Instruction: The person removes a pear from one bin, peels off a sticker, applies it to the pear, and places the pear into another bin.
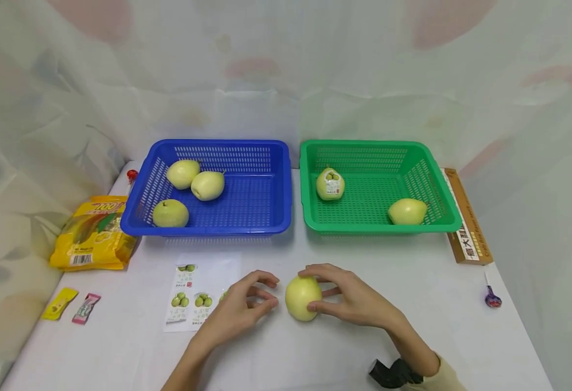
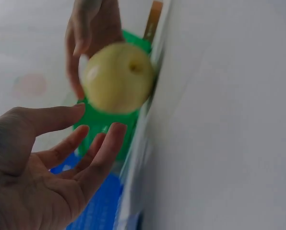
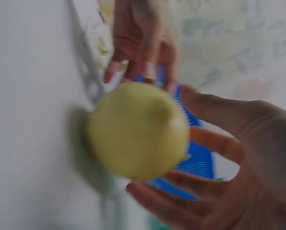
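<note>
My right hand [image 1: 351, 296] holds a pale yellow-green pear [image 1: 302, 298] between thumb and fingers, above the white table near the front middle. No sticker shows on it. Just left of the pear, my left hand [image 1: 241, 306] has loosely bent fingers with nothing between them; a small gap separates them from the fruit. In the left wrist view the pear [image 2: 118, 78] hangs beyond the left fingertips. Under and beside the left hand lies a sticker sheet [image 1: 180, 288] printed with green pears, partly hidden by that hand.
A blue basket [image 1: 208, 231] holds three pears; a green basket [image 1: 379, 228] holds two, one stickered. At left lie a yellow candy bag [image 1: 90, 233], a yellow sweet [image 1: 60, 303], a pink sweet [image 1: 86, 308] and a red lollipop [image 1: 132, 175]. At right are a brown box [image 1: 469, 222] and purple lollipop [image 1: 493, 298].
</note>
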A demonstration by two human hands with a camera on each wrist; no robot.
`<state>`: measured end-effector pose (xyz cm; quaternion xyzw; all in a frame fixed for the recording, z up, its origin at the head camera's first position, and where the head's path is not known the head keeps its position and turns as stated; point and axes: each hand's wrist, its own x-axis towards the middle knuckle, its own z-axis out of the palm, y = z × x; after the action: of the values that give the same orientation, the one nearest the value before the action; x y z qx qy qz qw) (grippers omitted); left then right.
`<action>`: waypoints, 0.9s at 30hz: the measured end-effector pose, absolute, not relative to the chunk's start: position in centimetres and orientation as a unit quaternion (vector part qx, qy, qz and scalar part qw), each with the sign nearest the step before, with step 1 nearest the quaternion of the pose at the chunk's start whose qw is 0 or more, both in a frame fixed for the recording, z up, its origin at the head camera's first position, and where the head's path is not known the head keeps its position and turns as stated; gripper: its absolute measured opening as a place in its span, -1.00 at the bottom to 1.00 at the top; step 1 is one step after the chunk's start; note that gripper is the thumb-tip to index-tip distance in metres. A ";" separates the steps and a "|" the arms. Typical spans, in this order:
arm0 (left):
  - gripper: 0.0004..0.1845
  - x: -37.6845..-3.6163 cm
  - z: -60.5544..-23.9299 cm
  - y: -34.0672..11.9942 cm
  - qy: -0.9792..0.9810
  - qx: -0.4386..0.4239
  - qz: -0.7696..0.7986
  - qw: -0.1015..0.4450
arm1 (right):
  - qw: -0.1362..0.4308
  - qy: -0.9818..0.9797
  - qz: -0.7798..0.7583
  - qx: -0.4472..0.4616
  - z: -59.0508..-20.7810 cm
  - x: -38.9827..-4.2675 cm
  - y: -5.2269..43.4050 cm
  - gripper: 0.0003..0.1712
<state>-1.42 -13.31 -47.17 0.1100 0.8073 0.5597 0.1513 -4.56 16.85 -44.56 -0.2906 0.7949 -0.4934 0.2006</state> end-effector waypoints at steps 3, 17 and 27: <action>-0.62 -1.4 -46.6 -16.4 0.824 0.075 0.553 0.102 | 0.144 0.829 -0.458 -0.286 -43.2 -4.2 16.9 -0.33; -0.79 0.6 -46.6 -24.8 0.912 -0.015 0.404 0.068 | 0.133 0.817 -0.434 -0.354 -45.0 -3.4 3.5 -0.61; -0.72 1.1 -47.3 -24.1 0.908 0.004 0.418 0.038 | 0.102 0.899 -0.304 -0.298 -48.6 -4.8 -1.8 -0.68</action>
<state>1.06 -24.09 -47.31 0.0040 0.9078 0.4176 0.0383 -4.77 -1.82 -48.58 -0.2979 0.8991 -0.3042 0.1016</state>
